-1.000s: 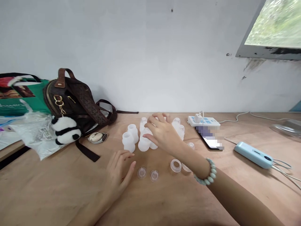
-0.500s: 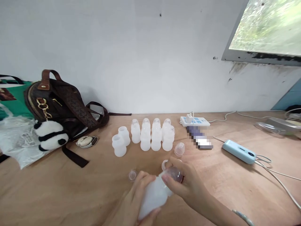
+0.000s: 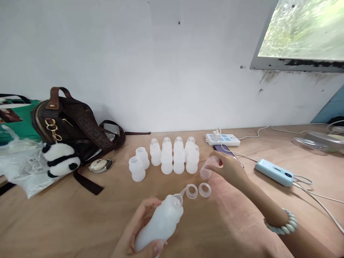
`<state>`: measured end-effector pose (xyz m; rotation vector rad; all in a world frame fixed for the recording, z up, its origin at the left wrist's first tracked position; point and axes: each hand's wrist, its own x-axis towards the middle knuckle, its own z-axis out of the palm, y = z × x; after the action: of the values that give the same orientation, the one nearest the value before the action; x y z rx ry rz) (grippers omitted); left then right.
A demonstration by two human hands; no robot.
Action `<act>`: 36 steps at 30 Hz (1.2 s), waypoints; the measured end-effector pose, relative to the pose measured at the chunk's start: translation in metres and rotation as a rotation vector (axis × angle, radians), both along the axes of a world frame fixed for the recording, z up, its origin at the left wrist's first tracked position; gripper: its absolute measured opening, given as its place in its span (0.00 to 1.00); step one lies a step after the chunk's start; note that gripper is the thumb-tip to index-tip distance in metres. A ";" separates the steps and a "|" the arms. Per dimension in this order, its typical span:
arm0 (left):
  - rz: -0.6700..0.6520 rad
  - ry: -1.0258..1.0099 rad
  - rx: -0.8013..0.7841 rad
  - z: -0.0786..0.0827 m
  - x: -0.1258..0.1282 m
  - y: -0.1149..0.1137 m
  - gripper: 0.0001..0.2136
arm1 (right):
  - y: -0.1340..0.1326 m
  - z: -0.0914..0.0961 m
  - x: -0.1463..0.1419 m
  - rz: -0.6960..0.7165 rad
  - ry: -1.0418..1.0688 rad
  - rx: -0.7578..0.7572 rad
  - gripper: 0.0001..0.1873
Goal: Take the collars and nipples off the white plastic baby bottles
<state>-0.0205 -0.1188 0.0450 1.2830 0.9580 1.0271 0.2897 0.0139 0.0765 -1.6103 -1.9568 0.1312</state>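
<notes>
Translucent white bottle (image 3: 157,225) tilts in the left hand's (image 3: 133,231) curled grip at the lower center of the frame while the right hand (image 3: 225,165) pinches a clear cap (image 3: 212,161) right of center, near two rings (image 3: 191,196).

Smooth, milky matt plastic of the held bottle (image 3: 158,224), clear glossy plastic cap (image 3: 213,162), translucent plastic rings (image 3: 191,196), smooth wood-look tabletop (image 3: 67,222), fuzzy cloth panda charm (image 3: 61,159), crinkled shiny plastic bag (image 3: 18,166), leather-look backpack (image 3: 73,120), gold-toned metal clasp (image 3: 52,126), smooth bracelet beads (image 3: 285,228)
</notes>
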 end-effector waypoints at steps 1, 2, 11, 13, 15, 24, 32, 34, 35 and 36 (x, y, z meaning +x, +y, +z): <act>0.026 0.017 0.034 -0.002 0.004 0.001 0.29 | 0.003 -0.005 -0.003 0.019 -0.047 -0.030 0.14; 0.037 0.039 0.070 -0.004 0.007 0.003 0.28 | 0.005 -0.009 -0.004 0.028 -0.070 -0.048 0.16; 0.295 0.807 0.953 0.005 0.008 0.030 0.18 | -0.052 0.003 -0.036 0.423 0.728 -0.434 0.36; 0.343 0.972 1.202 0.001 0.009 0.033 0.18 | -0.065 -0.003 -0.059 0.551 0.868 -0.683 0.37; 0.333 1.075 1.375 -0.004 0.011 0.036 0.20 | -0.071 -0.010 -0.079 0.484 0.930 -0.713 0.31; -0.077 0.446 0.508 0.019 0.009 0.053 0.17 | -0.062 0.001 -0.072 0.631 0.617 -0.222 0.15; 0.143 0.784 0.948 0.022 -0.006 0.062 0.16 | -0.055 0.010 -0.061 0.557 0.688 -0.438 0.30; 0.159 0.904 1.175 0.017 -0.008 0.062 0.15 | -0.055 0.007 -0.071 0.519 0.722 -0.534 0.24; 0.157 0.944 1.242 0.016 -0.008 0.061 0.16 | -0.055 0.007 -0.076 0.518 0.703 -0.535 0.21; 0.152 0.961 1.261 0.016 -0.008 0.060 0.16 | -0.056 0.007 -0.078 0.528 0.658 -0.491 0.18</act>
<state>-0.0286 -0.0585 0.0612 2.9599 1.1038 1.1593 0.2116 -0.0418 0.0832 -1.0490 -1.8169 1.2605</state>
